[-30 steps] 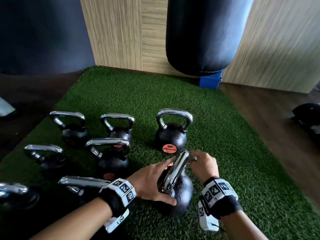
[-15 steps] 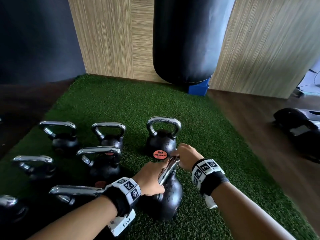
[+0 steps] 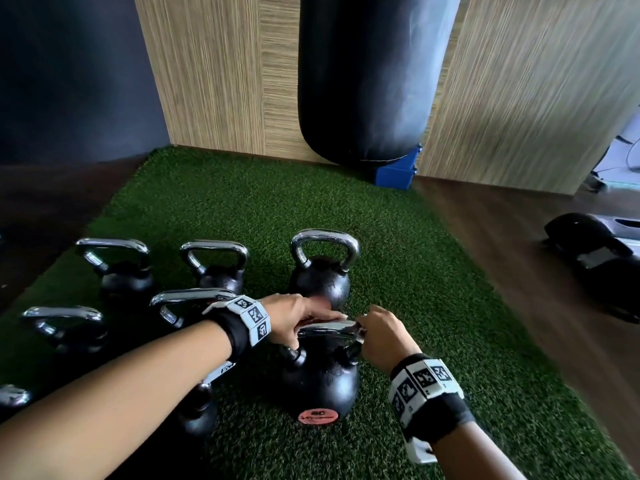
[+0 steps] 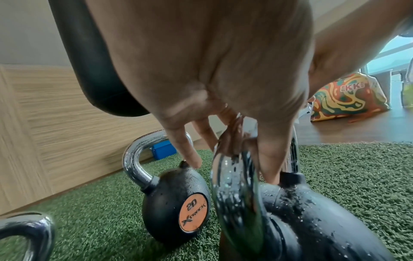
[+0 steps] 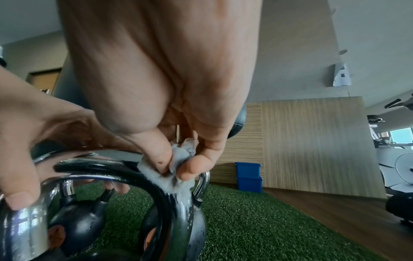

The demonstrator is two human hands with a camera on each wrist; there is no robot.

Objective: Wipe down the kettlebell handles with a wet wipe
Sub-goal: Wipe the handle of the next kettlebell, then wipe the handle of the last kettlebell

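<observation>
Wiping kettlebell [image 3: 320, 382] handle [image 3: 327, 328]
L hand [image 3: 294, 318] grips handle; R hand [image 3: 382, 336] pinches wipe [image 5: 178, 169] at its R bend, on turf [image 3: 433, 341].

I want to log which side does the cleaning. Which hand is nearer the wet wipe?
Right. The right hand pinches the wet wipe against the handle's right bend; the left hand grips the handle's other end, apart from it.

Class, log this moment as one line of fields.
left hand: grips kettlebell handle | right hand: pinches wipe on handle's right bend | kettlebell: upright on turf | step: wiping
</observation>
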